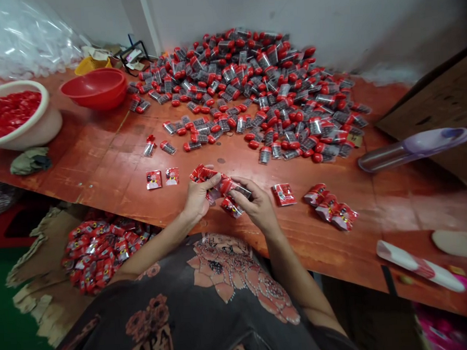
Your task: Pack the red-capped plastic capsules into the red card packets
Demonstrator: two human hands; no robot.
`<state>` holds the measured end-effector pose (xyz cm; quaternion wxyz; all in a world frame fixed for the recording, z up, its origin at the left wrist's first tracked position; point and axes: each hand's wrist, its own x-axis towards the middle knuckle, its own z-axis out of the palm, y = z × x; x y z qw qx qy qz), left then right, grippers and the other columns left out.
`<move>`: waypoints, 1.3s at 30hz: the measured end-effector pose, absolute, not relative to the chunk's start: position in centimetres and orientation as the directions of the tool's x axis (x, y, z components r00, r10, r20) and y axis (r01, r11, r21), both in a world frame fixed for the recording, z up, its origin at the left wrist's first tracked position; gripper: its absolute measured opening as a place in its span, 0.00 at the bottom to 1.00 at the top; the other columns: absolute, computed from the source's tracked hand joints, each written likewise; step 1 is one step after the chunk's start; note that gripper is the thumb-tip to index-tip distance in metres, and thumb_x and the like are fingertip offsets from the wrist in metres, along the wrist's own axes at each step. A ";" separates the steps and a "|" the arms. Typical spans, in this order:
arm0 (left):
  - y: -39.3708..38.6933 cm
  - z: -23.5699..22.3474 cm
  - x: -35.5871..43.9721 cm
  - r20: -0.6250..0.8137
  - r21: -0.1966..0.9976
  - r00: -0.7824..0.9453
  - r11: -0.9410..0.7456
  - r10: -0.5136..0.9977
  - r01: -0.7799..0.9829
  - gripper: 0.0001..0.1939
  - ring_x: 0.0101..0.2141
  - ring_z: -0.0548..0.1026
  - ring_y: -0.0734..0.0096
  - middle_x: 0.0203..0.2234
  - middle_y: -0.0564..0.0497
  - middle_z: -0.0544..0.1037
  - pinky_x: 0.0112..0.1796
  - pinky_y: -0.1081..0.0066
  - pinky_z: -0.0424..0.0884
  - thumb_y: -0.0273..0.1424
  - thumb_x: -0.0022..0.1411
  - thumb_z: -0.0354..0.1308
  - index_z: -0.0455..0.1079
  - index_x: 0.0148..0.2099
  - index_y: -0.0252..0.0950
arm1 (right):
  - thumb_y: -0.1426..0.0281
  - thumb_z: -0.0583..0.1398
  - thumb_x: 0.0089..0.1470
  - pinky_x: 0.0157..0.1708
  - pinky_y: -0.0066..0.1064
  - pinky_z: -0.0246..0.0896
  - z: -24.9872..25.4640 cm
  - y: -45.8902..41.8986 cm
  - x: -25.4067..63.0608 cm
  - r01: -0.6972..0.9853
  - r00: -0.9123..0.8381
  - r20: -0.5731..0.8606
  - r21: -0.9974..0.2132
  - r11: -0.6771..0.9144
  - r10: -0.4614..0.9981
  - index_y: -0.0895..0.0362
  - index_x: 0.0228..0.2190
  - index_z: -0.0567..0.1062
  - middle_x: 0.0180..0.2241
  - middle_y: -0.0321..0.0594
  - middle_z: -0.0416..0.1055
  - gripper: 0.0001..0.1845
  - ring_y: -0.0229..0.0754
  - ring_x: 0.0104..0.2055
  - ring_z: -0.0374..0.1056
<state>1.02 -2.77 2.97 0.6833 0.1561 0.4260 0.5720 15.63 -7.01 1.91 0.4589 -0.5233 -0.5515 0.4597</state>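
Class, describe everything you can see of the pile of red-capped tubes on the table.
The pile is a broad heap of small tubes with rounded red caps and clear, plastic-looking bodies, dark inside. Tubes lie at many angles, heaped highest at the back, near the wall, thinning to a scattered front edge. It rests on the reddish table; the left hand and right hand are clear of it.

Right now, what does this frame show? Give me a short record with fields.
Left hand: holding red printed packets
Right hand: holding a small clear container, beside the left hand
Table: orange-red, pile of red-capped containers at the back
Table's left end: white bowl with red pieces; red bowl
Below table edge: heap of packets
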 end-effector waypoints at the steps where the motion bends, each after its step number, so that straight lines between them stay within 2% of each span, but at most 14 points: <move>1: -2.8 3.1 1.0 -0.400 0.709 -0.007 0.304 0.917 -0.636 0.19 0.24 0.75 0.74 0.24 0.55 0.77 0.28 0.74 0.72 0.27 0.38 0.74 0.74 0.35 0.36 | 0.62 0.61 0.55 0.43 0.40 0.69 1.8 -7.0 15.7 0.160 -0.026 0.024 -0.987 0.028 0.999 0.50 0.52 0.73 0.43 0.40 0.77 0.22 0.42 0.40 0.72; 4: -3.0 3.3 1.0 -0.396 0.753 0.026 0.341 0.918 -0.562 0.16 0.22 0.74 0.72 0.24 0.52 0.79 0.24 0.73 0.71 0.28 0.37 0.74 0.74 0.31 0.33 | 0.62 0.59 0.57 0.48 0.44 0.68 1.7 -7.0 15.7 0.171 -0.029 0.029 -0.985 0.033 0.999 0.46 0.54 0.71 0.48 0.39 0.75 0.23 0.44 0.45 0.72; 9: -3.3 3.2 0.6 -0.371 0.796 0.124 0.384 0.920 -0.467 0.15 0.22 0.75 0.70 0.25 0.48 0.80 0.22 0.74 0.70 0.27 0.38 0.74 0.76 0.31 0.33 | 0.64 0.59 0.58 0.56 0.46 0.63 1.2 -7.2 15.7 0.185 -0.041 0.061 -0.980 0.067 0.997 0.44 0.55 0.71 0.54 0.37 0.72 0.22 0.45 0.53 0.69; 12: -3.1 3.0 0.3 -0.378 0.792 0.191 0.424 0.906 -0.440 0.15 0.23 0.76 0.69 0.26 0.47 0.80 0.22 0.74 0.71 0.25 0.37 0.74 0.76 0.31 0.33 | 0.63 0.59 0.58 0.54 0.47 0.64 0.6 -7.4 15.5 0.179 -0.024 0.060 -0.982 0.064 0.998 0.44 0.55 0.71 0.53 0.38 0.73 0.23 0.46 0.51 0.70; 16: -2.8 2.6 0.3 -0.424 0.728 0.225 0.478 0.877 -0.492 0.18 0.25 0.77 0.68 0.27 0.48 0.81 0.28 0.71 0.75 0.21 0.34 0.73 0.76 0.32 0.33 | 0.62 0.59 0.58 0.44 0.46 0.72 -0.1 -7.8 15.0 0.131 0.001 -0.027 -0.991 -0.027 1.000 0.45 0.57 0.69 0.43 0.39 0.78 0.24 0.46 0.42 0.74; 20: -3.1 2.4 0.8 -0.430 0.715 0.207 0.471 0.879 -0.517 0.17 0.26 0.78 0.69 0.26 0.49 0.80 0.31 0.70 0.76 0.22 0.36 0.73 0.76 0.32 0.33 | 0.63 0.60 0.57 0.51 0.46 0.68 -0.4 -8.2 14.5 0.247 0.075 0.111 -0.965 0.090 0.991 0.44 0.55 0.71 0.50 0.39 0.75 0.23 0.47 0.49 0.71; 23: -3.4 2.4 1.0 -0.426 0.743 0.231 0.484 0.875 -0.463 0.15 0.24 0.77 0.69 0.26 0.48 0.80 0.28 0.71 0.75 0.25 0.38 0.73 0.76 0.32 0.33 | 0.61 0.58 0.59 0.34 0.38 0.73 -0.9 -8.3 14.0 0.138 0.103 0.011 -0.990 -0.003 0.995 0.46 0.55 0.70 0.41 0.38 0.77 0.23 0.44 0.36 0.73; 26: -2.9 2.4 0.9 -0.412 0.764 0.228 0.471 0.882 -0.441 0.14 0.22 0.75 0.70 0.24 0.49 0.79 0.24 0.72 0.74 0.27 0.38 0.73 0.75 0.30 0.32 | 0.59 0.57 0.58 0.22 0.31 0.69 -1.4 -8.0 13.8 -0.006 0.106 -0.078 -0.997 -0.078 0.991 0.48 0.54 0.69 0.35 0.36 0.76 0.23 0.40 0.26 0.70; 28: -2.5 2.6 1.0 -0.382 0.777 0.171 0.416 0.908 -0.473 0.16 0.22 0.75 0.71 0.24 0.51 0.78 0.25 0.72 0.74 0.27 0.37 0.74 0.74 0.31 0.33 | 0.59 0.58 0.57 0.25 0.31 0.70 -1.4 -8.0 13.9 -0.002 0.119 -0.049 -0.999 -0.049 0.992 0.49 0.51 0.70 0.37 0.37 0.76 0.21 0.40 0.28 0.71; 32: -2.1 3.2 1.2 -0.354 0.783 0.114 0.361 0.928 -0.507 0.26 0.23 0.76 0.72 0.23 0.55 0.77 0.26 0.72 0.75 0.27 0.35 0.75 0.74 0.40 0.37 | 0.62 0.60 0.57 0.46 0.40 0.69 -0.5 -8.1 14.3 0.165 0.139 0.077 -0.985 0.053 0.987 0.47 0.49 0.73 0.46 0.40 0.75 0.17 0.47 0.46 0.72; 33: -2.2 3.3 1.2 -0.358 0.782 0.118 0.366 0.926 -0.505 0.27 0.23 0.76 0.71 0.23 0.55 0.78 0.26 0.72 0.75 0.27 0.35 0.75 0.73 0.42 0.38 | 0.62 0.60 0.57 0.47 0.40 0.69 -0.4 -8.2 14.4 0.175 0.143 0.082 -0.983 0.057 0.986 0.48 0.49 0.72 0.47 0.40 0.75 0.17 0.47 0.47 0.72; 34: -2.2 3.3 1.3 -0.361 0.781 0.125 0.373 0.924 -0.502 0.27 0.23 0.76 0.70 0.24 0.54 0.78 0.27 0.71 0.75 0.27 0.35 0.75 0.73 0.41 0.37 | 0.62 0.60 0.57 0.45 0.40 0.70 -0.2 -8.2 14.4 0.151 0.145 0.062 -0.988 0.040 0.987 0.48 0.49 0.72 0.45 0.40 0.75 0.17 0.47 0.44 0.73; 37: -2.4 3.2 1.5 -0.373 0.787 0.169 0.407 0.913 -0.463 0.20 0.23 0.77 0.69 0.26 0.50 0.80 0.27 0.71 0.76 0.28 0.36 0.75 0.74 0.34 0.34 | 0.59 0.58 0.58 0.26 0.33 0.70 -0.3 -8.1 14.3 -0.008 0.132 -0.057 -0.998 -0.057 0.990 0.50 0.49 0.69 0.34 0.37 0.76 0.18 0.41 0.26 0.71; 39: -2.6 3.2 1.7 -0.375 0.796 0.188 0.419 0.908 -0.438 0.15 0.23 0.76 0.70 0.24 0.49 0.79 0.26 0.72 0.75 0.28 0.37 0.74 0.74 0.29 0.32 | 0.59 0.59 0.57 0.26 0.31 0.69 -0.5 -8.0 14.3 -0.019 0.137 -0.053 -0.999 -0.051 0.989 0.51 0.48 0.69 0.34 0.37 0.75 0.18 0.40 0.28 0.71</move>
